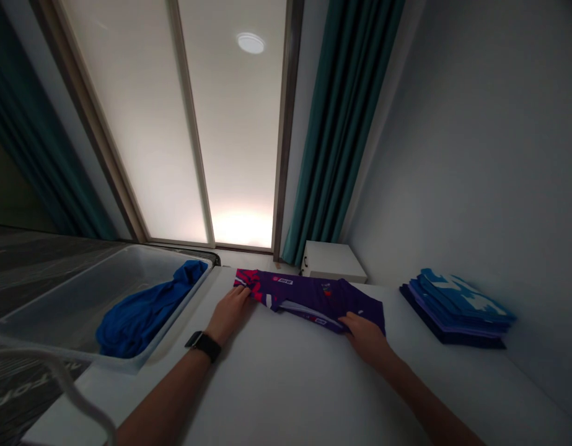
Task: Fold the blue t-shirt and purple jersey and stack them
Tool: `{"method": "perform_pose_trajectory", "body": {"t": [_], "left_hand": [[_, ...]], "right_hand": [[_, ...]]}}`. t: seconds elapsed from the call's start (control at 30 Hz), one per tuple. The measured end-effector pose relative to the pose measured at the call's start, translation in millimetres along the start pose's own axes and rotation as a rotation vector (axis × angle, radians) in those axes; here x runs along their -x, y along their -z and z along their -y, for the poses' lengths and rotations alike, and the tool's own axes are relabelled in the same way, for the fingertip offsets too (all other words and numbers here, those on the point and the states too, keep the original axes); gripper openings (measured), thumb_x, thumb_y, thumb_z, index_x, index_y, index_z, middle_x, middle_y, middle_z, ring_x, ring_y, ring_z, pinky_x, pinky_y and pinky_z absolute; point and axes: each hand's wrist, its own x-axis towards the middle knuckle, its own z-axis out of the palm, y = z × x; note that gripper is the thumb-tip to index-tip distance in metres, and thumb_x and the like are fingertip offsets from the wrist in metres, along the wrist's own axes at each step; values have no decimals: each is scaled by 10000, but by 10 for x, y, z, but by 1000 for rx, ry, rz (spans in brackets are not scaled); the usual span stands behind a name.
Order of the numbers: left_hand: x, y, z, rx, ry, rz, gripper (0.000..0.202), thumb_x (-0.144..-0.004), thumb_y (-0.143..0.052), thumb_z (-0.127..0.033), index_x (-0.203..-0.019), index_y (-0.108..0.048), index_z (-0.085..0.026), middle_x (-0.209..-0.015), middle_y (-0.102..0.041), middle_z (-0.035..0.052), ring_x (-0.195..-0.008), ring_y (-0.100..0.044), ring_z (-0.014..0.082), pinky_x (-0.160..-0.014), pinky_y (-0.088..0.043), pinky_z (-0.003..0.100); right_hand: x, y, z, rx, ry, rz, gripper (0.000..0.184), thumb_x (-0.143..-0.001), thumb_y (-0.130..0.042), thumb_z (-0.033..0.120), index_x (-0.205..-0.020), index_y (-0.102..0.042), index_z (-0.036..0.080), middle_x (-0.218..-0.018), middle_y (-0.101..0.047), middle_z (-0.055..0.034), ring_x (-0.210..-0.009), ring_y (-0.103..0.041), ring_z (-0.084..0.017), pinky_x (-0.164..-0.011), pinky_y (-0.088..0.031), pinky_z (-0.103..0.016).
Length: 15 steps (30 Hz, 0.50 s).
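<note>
A purple shirt (308, 290) with a red and pink patterned end and small white logos lies partly folded across the white table (286, 384). My left hand (230, 313), with a dark watch on its wrist, pinches the patterned end at the left. At the other end, my right hand (364, 334) grips the shirt's near edge, the fingertips partly hidden by the cloth. Between my hands the front edge gapes a little, showing a pale inner layer and another small logo.
A clear plastic bin (48, 303) with a crumpled blue garment (146, 310) stands at the left. Folded clothes (457, 306) are stacked at the right by the wall. Behind the table is a white cabinet (334, 259). A pale curved tube (72, 390) crosses the lower left.
</note>
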Motion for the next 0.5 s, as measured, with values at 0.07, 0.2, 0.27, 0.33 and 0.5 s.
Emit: {"method": "perform_pose_trajectory", "body": {"t": [0.07, 0.2, 0.27, 0.33, 0.5], "left_hand": [[-6, 28, 77, 13, 50, -34, 243, -956, -396, -219, -1012, -632, -203, -1003, -644, 87, -934, -611, 227, -803, -483, 320], [48, 56, 133, 2, 18, 8, 246, -906, -451, -223, -1067, -635, -201, -1019, -649, 101, -947, -615, 248, -826, -487, 345], [96, 59, 69, -9, -55, 27, 313, -873, -522, -278, -1164, -616, -215, -1109, -631, 113, -1023, -601, 269, -894, -474, 374], [135, 59, -43, -15, -128, 31, 400, -859, -565, -348, -1242, -585, -235, -1206, -595, 120, -1092, -578, 290, -945, -453, 410], [139, 23, -292, 114, -285, 99, 250, -926, -472, -291, -1096, -648, -240, -1109, -635, 88, -1031, -594, 239, -922, -454, 370]], "right_hand": [[202, -86, 66, -25, 23, -19, 405, -817, -499, 90, -1160, -671, 222, -1067, -677, -70, -983, -653, -211, -843, -480, -283], [366, -192, 183, 0, 25, -155, 471, -789, -516, 89, -1217, -646, 236, -1056, -659, -80, -890, -656, -217, -809, -500, -302], [363, -212, 205, -10, -14, -204, 505, -778, -503, 78, -1244, -626, 230, -1094, -640, -85, -843, -654, -211, -774, -516, -310], [357, -232, 212, -81, -37, -258, 514, -790, -473, 78, -1261, -609, 232, -1189, -612, -83, -916, -652, -216, -810, -522, -320], [406, -310, 219, -344, -24, -337, 518, -797, -416, 82, -1238, -617, 266, -1266, -597, -49, -1105, -609, -201, -951, -483, -323]]}}
